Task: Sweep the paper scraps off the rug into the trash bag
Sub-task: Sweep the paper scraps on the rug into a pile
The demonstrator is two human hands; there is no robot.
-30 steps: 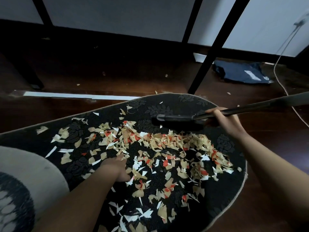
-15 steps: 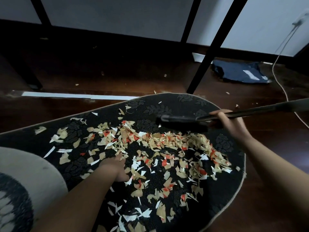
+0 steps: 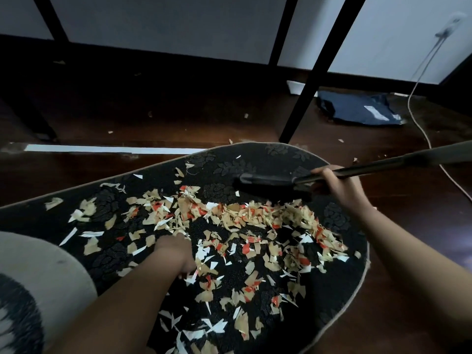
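- Tan, white and red paper scraps (image 3: pixel 255 226) lie thick across the middle of the black rug (image 3: pixel 255 159), with thinner strays toward its near and left edges.
- Your right hand (image 3: pixel 337 185) is wrapped round the brush handle (image 3: pixel 383 164); the brush head (image 3: pixel 270 183) sits on the rug at the far edge of the pile.
- Your left hand (image 3: pixel 176 251) rests down among the scraps; fingers hidden, so I cannot tell whether it grips anything.
- Blue bag (image 3: pixel 357 109) lies flat on the floor (image 3: pixel 153 123) beyond the desk leg (image 3: pixel 304 98), well apart from the rug; probably the trash bag.
- Risk: a hard stroke likely flicks light scraps over the rug's rim onto the dark floor, where several already lie.
- Risk: sweeping toward your left hand may bury scraps under your forearm.
- Risk: the bag's mouth looks closed; scraps could slide past it.
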